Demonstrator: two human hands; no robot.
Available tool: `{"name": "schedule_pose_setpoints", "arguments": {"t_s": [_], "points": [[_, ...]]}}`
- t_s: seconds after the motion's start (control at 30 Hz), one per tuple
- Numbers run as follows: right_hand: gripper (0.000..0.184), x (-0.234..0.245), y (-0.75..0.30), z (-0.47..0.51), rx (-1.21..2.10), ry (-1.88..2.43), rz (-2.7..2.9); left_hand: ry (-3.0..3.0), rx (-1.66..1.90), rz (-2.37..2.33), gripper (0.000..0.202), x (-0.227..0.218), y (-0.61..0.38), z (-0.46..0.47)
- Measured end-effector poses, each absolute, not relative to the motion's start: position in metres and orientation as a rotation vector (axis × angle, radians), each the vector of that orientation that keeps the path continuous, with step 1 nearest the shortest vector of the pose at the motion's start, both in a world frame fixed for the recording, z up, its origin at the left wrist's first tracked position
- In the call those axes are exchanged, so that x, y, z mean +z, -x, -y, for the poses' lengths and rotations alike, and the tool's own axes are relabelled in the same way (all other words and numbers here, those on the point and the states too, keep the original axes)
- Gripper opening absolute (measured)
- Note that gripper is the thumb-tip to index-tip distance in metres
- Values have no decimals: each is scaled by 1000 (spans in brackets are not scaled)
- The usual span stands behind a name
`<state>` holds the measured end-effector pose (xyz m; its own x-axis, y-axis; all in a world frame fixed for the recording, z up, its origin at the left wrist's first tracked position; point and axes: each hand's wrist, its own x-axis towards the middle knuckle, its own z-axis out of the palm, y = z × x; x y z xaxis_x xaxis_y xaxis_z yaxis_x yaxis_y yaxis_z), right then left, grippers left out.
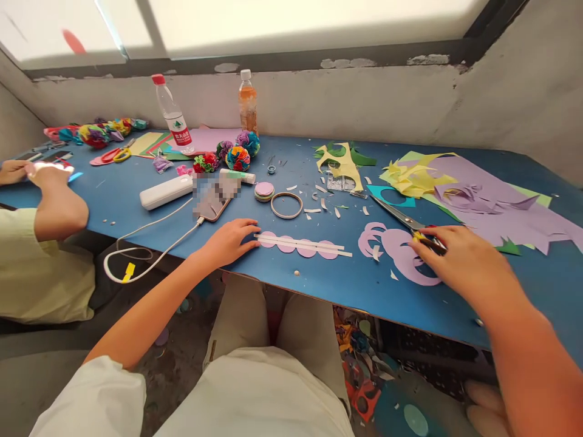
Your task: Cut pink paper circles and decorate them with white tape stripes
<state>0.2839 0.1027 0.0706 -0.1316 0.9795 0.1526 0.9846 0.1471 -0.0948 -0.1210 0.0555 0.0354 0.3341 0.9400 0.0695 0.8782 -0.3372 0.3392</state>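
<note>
The scissors' (394,212) handles are mostly hidden under the right hand (471,261), whose grip is closed around them on the table (455,303), while the phone's (217,197) screen is blurred out and another person's sleeve (31,267) is cut off at the left edge. A bottle (173,115) with a red cap carries a red-and-white label with Chinese characters including 农夫山. Four light purple paper circles (306,253) lie in a row crossed by two white strips (314,243), near the table's front edge, their left ends between the left hand's (228,243) loosely parted fingers.
</note>
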Motion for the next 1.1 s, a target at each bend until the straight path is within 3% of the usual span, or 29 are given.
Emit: {"name": "schedule_pose_setpoints", "arguments": {"t_s": [0.1, 0.23, 0.43, 0.73, 1.1], "points": [[38, 66, -253, -95, 268, 1651, 2490, -2447, 337, -1548, 38, 39, 96, -63], [37, 59, -232, -101, 499, 1335, 2528, -2598, 239, -1365, 35, 45, 42, -75], [34, 47, -236, -112, 468, 1308, 2279, -2627, 123, -1331, 31, 51, -16, -89], [28, 41, -238, -110, 621, 1176, 2377, -2661, 35, -1338, 33, 58, -30, -91], [31, 44, -246, -112, 543, 1291, 2200, -2847, -155, -1313, 28, 65, -55, -82]]}}
